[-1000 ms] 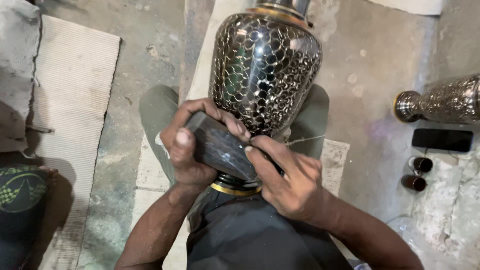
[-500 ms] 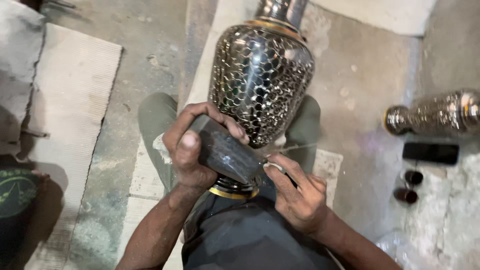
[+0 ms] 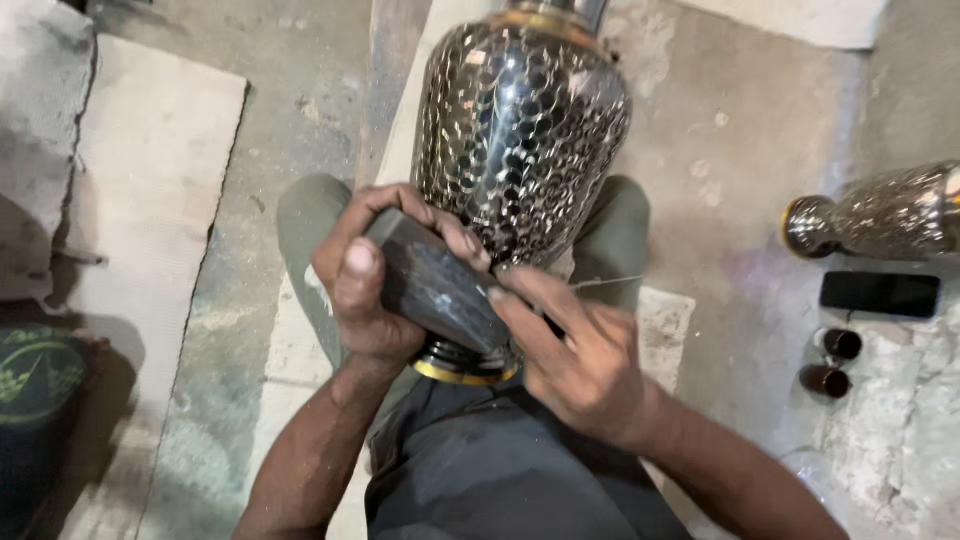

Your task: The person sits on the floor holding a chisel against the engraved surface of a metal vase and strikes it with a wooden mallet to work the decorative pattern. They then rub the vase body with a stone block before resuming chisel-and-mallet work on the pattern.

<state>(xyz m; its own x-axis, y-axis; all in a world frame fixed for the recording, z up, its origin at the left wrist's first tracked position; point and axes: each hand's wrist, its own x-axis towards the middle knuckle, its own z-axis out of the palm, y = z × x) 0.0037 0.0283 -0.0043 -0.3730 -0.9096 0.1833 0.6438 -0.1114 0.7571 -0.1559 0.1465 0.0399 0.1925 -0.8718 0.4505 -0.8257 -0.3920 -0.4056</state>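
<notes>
A large dark metal vase (image 3: 520,130) with a shiny engraved scale pattern lies between my knees, its brass-rimmed base (image 3: 462,368) toward me. My left hand (image 3: 365,280) grips a dark wooden block (image 3: 435,290) laid against the vase's lower body. My right hand (image 3: 575,355) is closed around a thin metal tool whose tip meets the vase just under the block; only a thin sliver of it (image 3: 610,283) shows past my fingers.
A second patterned vase (image 3: 880,215) lies on its side at the right, with a black phone (image 3: 880,294) and two small dark cups (image 3: 832,360) below it. A pale mat (image 3: 140,220) covers the concrete floor at left. A dark green-printed object (image 3: 35,375) sits at far left.
The view has drifted slightly, so the vase appears shifted up and right. My right hand has slid a little along the vase's lower part; my left hand keeps hold of the block.
</notes>
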